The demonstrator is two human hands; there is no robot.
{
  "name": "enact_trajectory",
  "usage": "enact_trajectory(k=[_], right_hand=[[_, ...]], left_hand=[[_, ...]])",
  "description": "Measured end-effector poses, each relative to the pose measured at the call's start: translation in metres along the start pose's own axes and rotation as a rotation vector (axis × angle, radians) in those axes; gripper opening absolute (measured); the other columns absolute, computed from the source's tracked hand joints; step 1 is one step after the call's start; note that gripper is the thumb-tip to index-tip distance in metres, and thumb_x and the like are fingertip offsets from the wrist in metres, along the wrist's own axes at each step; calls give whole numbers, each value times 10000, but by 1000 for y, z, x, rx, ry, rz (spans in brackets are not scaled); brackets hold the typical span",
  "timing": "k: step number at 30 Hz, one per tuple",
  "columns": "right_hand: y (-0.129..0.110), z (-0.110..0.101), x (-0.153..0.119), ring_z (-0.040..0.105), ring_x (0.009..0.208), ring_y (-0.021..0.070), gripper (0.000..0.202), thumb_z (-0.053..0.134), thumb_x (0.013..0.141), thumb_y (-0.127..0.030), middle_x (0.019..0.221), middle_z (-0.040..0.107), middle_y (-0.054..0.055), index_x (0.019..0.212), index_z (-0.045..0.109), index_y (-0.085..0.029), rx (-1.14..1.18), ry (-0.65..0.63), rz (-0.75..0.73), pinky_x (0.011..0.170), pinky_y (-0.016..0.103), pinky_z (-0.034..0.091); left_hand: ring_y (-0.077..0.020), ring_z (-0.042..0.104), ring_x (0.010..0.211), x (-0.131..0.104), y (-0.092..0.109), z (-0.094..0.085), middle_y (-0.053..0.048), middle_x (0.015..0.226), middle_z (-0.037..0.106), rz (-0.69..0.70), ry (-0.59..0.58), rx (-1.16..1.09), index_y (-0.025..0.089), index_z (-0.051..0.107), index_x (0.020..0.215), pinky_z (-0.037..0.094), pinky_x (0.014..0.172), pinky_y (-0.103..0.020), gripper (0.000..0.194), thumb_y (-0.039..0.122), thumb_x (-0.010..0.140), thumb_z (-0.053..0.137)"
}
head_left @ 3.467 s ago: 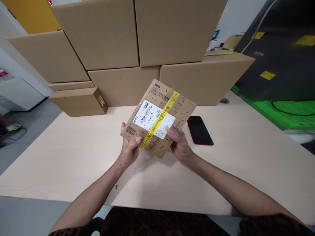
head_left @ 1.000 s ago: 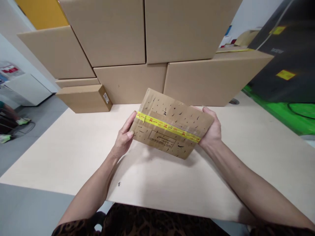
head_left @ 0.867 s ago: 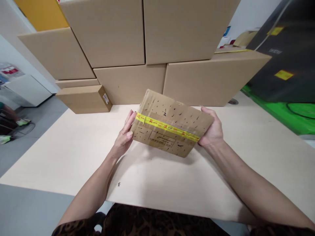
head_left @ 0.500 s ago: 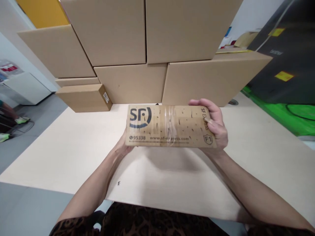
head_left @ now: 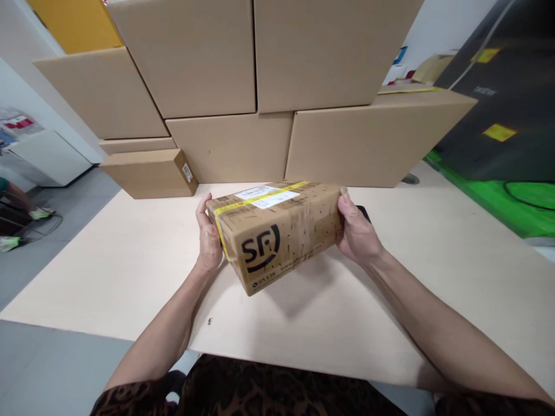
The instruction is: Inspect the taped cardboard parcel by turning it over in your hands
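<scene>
Between my two hands is a brown cardboard box [head_left: 299, 237] with a dark SF logo on its near side. It is tilted and raised over the pale table. Yellow tape [head_left: 260, 197] runs along its top and down the left end, crossing a white label [head_left: 277, 198]. My left hand [head_left: 210, 240] grips the left end, its fingers bent around the edge. At the right end, my right hand [head_left: 358, 231] is closed on the box with the thumb near the top corner. Part of a black object [head_left: 363, 212] shows behind the right hand; its kind is hidden.
Large cardboard boxes [head_left: 229, 150] are stacked along the back of the table [head_left: 108, 277]. A smaller carton [head_left: 147, 173] with a label stands at the back left. On the right are a dark covered object [head_left: 498, 92] and a green surface [head_left: 481, 202]. Someone's leg [head_left: 19, 196] shows far left.
The box has been turned in my hands, so its labelled, taped top shows and its left end swings nearer. Both hands have shifted their hold, and the right hand has moved left.
</scene>
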State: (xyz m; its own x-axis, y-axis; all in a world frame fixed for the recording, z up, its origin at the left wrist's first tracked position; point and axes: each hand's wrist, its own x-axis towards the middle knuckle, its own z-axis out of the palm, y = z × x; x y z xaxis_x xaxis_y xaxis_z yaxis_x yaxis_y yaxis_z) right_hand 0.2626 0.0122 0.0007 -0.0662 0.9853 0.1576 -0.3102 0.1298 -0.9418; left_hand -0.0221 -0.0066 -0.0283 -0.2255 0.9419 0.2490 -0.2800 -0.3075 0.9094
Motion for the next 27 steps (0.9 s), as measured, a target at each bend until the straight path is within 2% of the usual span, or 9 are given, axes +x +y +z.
enact_trajectory(k=[4, 7, 10, 13, 15, 18, 22, 25, 27], right_hand=[[5, -3, 8, 600, 1482, 354, 630, 789, 752, -869, 1333, 788, -10, 1185, 739, -414, 32, 74, 52, 1120, 530, 600], [4, -8, 11, 664, 1360, 353, 581, 814, 746, -822, 1233, 797, -2, 1132, 730, -397, 37, 141, 146, 905, 480, 663], [2, -12, 14, 721, 1120, 320, 461, 861, 728, -651, 1073, 789, 12, 1045, 742, -339, 35, 180, 203, 648, 370, 607], [4, -15, 17, 706, 971, 285, 359, 840, 723, -531, 975, 767, 18, 980, 738, -301, 62, 214, 178, 614, 356, 572], [8, -17, 19, 706, 946, 285, 314, 829, 717, -505, 940, 754, 18, 918, 715, -293, 74, 233, 115, 677, 385, 599], [14, -18, 20, 718, 923, 280, 289, 840, 692, -480, 916, 737, 11, 859, 694, -295, 49, 258, -64, 750, 414, 620], [17, -16, 15, 712, 853, 252, 352, 885, 684, -502, 920, 741, 3, 961, 775, -314, -40, 233, -284, 795, 438, 614], [18, -13, 7, 728, 899, 283, 462, 886, 685, -583, 990, 766, 19, 1074, 803, -347, -91, 195, -379, 841, 487, 622], [20, -12, 4, 740, 1055, 335, 517, 848, 713, -637, 1136, 774, 38, 1150, 788, -367, -127, 190, -439, 950, 547, 617]], left_hand=[[-338, 624, 1353, 0, -1, -1, -76, 1314, 654, 291, 4, 138, 333, 550, 1438, 508, 1155, -437, 943, 827, 703, 873], [-337, 641, 1290, -1, -3, 0, -70, 1284, 639, 285, -59, 161, 352, 531, 1414, 496, 1158, -470, 955, 828, 668, 892], [-365, 618, 1328, -4, -6, 2, -90, 1305, 645, 264, -128, 171, 340, 555, 1361, 446, 1223, -524, 948, 755, 615, 967], [-371, 545, 1452, -6, -11, 4, -117, 1445, 615, 262, -151, 149, 325, 594, 1357, 365, 1306, -526, 870, 715, 671, 961], [-363, 472, 1542, -7, -15, 5, -119, 1566, 556, 209, -162, 98, 328, 601, 1404, 324, 1341, -513, 855, 749, 727, 911], [-379, 402, 1617, -7, -18, 7, -100, 1614, 547, 0, -166, -52, 352, 585, 1482, 340, 1348, -523, 900, 788, 749, 875], [-371, 353, 1670, -6, -15, 9, -60, 1613, 579, -252, -92, -216, 387, 593, 1506, 413, 1333, -486, 956, 653, 683, 998], [-335, 411, 1656, -7, -9, 11, -36, 1608, 611, -315, -19, -317, 392, 576, 1522, 445, 1322, -466, 957, 567, 694, 1022], [-338, 485, 1613, -8, -6, 12, -45, 1544, 680, -367, -1, -395, 353, 597, 1492, 471, 1305, -499, 867, 536, 744, 996]])
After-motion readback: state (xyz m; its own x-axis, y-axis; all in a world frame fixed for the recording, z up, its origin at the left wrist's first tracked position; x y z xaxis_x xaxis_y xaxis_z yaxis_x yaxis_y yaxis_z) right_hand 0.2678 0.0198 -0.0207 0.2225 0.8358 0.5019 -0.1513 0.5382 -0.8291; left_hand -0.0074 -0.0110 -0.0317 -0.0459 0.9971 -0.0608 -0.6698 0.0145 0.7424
